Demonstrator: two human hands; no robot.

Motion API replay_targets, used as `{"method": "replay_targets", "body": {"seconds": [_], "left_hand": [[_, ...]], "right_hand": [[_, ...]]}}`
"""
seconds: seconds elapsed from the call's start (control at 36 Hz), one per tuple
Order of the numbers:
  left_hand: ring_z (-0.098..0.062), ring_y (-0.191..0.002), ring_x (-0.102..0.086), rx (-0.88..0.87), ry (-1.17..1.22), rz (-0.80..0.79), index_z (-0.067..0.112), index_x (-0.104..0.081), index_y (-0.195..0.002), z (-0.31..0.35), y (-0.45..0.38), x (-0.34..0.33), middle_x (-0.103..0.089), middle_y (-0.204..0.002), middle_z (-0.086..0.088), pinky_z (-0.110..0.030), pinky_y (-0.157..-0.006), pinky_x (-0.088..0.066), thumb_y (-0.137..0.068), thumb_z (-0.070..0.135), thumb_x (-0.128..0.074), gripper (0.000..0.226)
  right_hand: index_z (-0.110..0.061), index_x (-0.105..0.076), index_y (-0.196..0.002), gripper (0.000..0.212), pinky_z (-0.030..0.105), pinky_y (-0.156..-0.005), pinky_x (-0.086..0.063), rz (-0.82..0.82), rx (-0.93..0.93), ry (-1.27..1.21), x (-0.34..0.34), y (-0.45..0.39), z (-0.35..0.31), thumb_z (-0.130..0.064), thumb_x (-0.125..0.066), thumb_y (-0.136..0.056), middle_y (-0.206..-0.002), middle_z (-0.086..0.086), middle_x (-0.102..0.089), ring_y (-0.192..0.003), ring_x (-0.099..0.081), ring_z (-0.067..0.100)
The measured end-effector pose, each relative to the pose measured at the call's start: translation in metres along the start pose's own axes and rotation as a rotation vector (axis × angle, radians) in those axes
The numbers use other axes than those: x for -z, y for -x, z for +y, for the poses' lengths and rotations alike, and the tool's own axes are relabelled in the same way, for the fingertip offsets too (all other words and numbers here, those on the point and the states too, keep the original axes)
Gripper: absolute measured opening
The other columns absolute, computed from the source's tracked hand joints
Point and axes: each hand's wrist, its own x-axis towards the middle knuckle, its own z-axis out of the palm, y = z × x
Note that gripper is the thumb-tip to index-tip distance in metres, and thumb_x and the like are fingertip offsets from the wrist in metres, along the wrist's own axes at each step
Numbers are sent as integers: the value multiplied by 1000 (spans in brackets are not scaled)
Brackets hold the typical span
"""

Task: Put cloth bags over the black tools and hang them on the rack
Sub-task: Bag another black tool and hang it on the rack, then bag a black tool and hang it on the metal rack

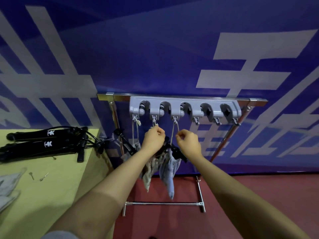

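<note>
Nearest: two bare forearms reach up from the bottom edge. Left, a yellow-green counter (43,195) carries pale folded cloth (8,187) at its near left edge, two small metal pins (44,176), and farther back two black tools (43,144), long and glossy with white logos, looped cords and straps trailing off the counter's right edge.

Floor is dull red. A chrome tube rack (164,203) stands on it, base bar low, top bar across.

Left hand (153,140), grip closed, fingers pinched on a drawstring knot just under the second hook. Right hand (189,142), thumb and forefinger pinched on the pale cord (173,133) that runs up to the third hook.

Below the hands hang two bagged tools: a patterned beige cloth bag (148,175) and a blue-grey cloth bag (170,180), soft and tapering down, black tool ends sticking out on top. A third, partly hidden behind the left wrist, hangs from the first hook.

Grey plastic hook strip (185,107) with five rounded clamp slots sits on the top bar; the three right hooks are free.

Behind: blue banner (155,57) with large white strokes.
</note>
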Motion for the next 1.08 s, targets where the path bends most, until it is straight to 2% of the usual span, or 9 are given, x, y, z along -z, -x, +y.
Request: {"method": "replay_targets", "body": {"seconds": [0.11,0.28,0.42,0.56,0.61,0.72,0.86,0.94,1.08], "left_hand": [[-32,-97,-64,30,50,34,21,-59,-77,-21,10,19,-68,-97,-13,-47,-88,-54,-91,13,-52,18],[-36,-89,-65,45,91,104,25,-56,-70,-42,42,58,-67,-86,-15,-51,-86,-54,-92,12,-51,26],[-33,-86,-65,53,104,199,26,-55,-68,-59,65,95,-65,-81,-11,-41,-82,-54,-92,11,-53,28],[-22,-60,-54,87,154,260,20,-54,-67,-83,89,135,-58,-67,-6,-35,-67,-48,-91,2,-50,30],[-23,-61,-54,106,160,302,20,-55,-66,-98,97,156,-57,-65,-5,-38,-69,-50,-90,0,-49,32],[-28,-74,-61,154,116,349,18,-56,-69,-124,109,190,-64,-77,-13,-28,-62,-41,-90,6,-50,25],[-29,-89,-65,209,74,423,25,-53,-71,-164,118,240,-68,-90,-10,-33,-77,-51,-93,14,-49,24],[-32,-93,-64,241,60,432,14,-59,-85,-192,124,274,-68,-98,-13,-37,-84,-51,-94,14,-49,14],[-27,-99,-61,334,25,405,8,-62,-100,-256,136,327,-64,-102,-9,-32,-82,-48,-94,10,-44,18]], "right_hand": [[-8,-64,-100,18,36,-59,-40,-55,56,-6,-3,17,-15,-18,-50,-96,-82,5,-61,-72,-54,24],[-9,-63,-98,16,49,-70,-52,-138,144,-34,-16,46,-49,-17,-49,-96,-82,9,-64,-79,-61,33],[-10,-62,-99,15,51,-68,-52,-229,209,-38,-40,62,-75,-17,-48,-97,-73,5,-58,-74,-60,35],[-10,-62,-94,16,50,-71,-53,-305,241,-45,-69,76,-104,-17,-49,-96,-75,7,-61,-73,-61,31],[-9,-63,-92,16,50,-72,-53,-339,256,-50,-85,81,-121,-16,-49,-95,-75,8,-63,-74,-63,30],[-8,-63,-85,17,51,-74,-54,-379,290,-80,-118,88,-151,-12,-48,-92,-77,9,-65,-77,-64,30],[-18,-63,-83,18,47,-78,-55,-425,323,-95,-176,100,-194,-11,-48,-90,-78,5,-66,-79,-65,29],[-20,-62,-82,18,49,-76,-56,-458,320,-108,-215,107,-216,-10,-48,-89,-78,3,-66,-78,-65,27],[-14,-63,-90,18,46,-77,-56,-547,308,-99,-280,130,-247,-7,-47,-92,-80,5,-64,-76,-64,23]]}}
